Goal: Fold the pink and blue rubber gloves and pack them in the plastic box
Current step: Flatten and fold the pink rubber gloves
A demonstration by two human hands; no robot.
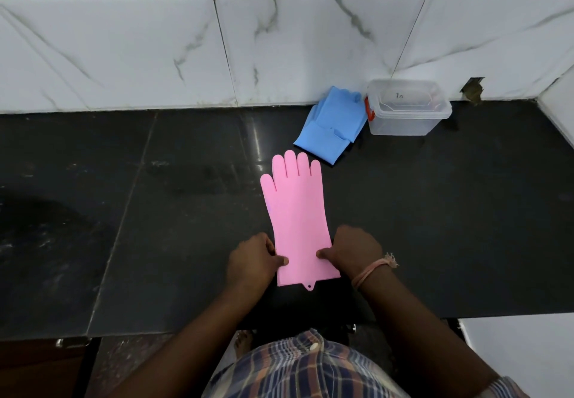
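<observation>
Left hand (253, 258): thumb and fingers pinched on the cuff's left edge.
Flat pink rubber glove (296, 220): spread on the black stone counter (155, 211), fingers pointing away.
Right hand (354, 250): pinching the cuff's right edge.
Blue rubber gloves (334, 122): heaped beside the clear plastic box (407, 108).
Risk: springy rubber may unfold or slide if released early.

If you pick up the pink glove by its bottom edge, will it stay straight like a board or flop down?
Probably flop. The pink glove lies thin and flat on the dark countertop, like soft rubber. It looks light, since the left hand and right hand only pinch its cuff edges. The blue gloves already drape and crease, so this one likely bends too.
</observation>
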